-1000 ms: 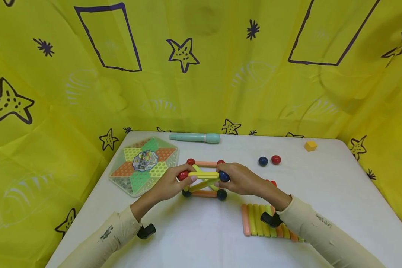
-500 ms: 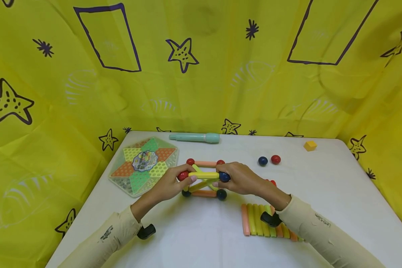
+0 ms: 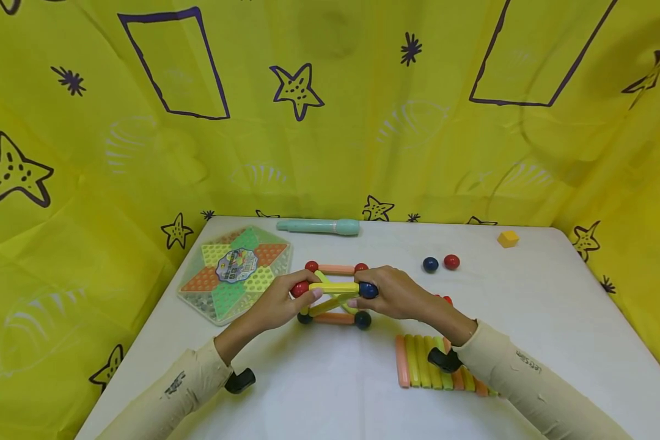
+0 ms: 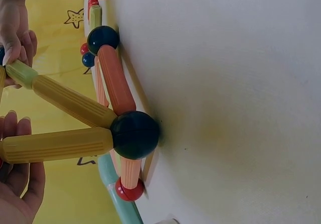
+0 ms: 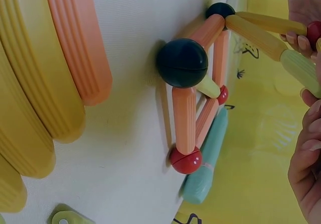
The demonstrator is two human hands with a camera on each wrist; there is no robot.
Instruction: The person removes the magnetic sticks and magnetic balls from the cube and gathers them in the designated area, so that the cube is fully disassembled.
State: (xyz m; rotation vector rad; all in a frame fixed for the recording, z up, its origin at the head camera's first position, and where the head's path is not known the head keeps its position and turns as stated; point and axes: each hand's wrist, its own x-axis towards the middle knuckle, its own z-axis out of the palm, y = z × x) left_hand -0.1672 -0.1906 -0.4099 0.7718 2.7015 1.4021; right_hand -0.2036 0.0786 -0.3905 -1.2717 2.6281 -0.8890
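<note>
My left hand pinches a red ball, and my right hand grips a blue ball. A yellow ridged rod spans these two balls, above a four-sided base of orange rods on the table. Dark balls mark the base's near corners; red balls mark its far ones. In the left wrist view, a yellow rod rises from a dark ball to my left hand. From the same ball, another yellow rod, extended by a lime rod, slants up to my right hand.
A row of yellow, orange and lime rods lies under my right forearm. Behind it are a loose blue ball, a red ball and a yellow block. A hexagonal star board sits left; a teal tube lies behind.
</note>
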